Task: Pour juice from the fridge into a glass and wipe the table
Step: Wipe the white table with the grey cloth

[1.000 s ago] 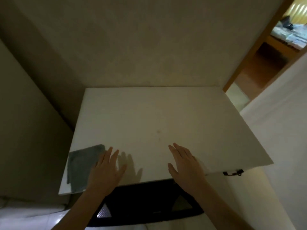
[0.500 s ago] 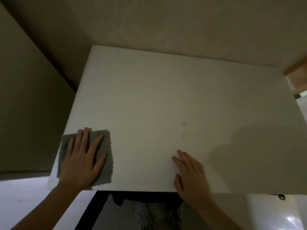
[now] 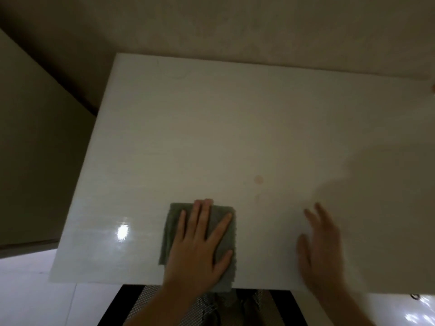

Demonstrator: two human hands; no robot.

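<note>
Under the flat left hand [image 3: 197, 250], grey cloth [image 3: 221, 267] on table [image 3: 211, 137].

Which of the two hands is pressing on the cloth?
The left hand, spread flat on the grey cloth; the right hand lies on the bare table.

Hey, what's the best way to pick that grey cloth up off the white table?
Pinch the grey cloth at its near edge, coming from the person's side. It lies flat under the left hand, but that edge slightly overhangs the white table, so fingers can likely slip underneath there.
</note>
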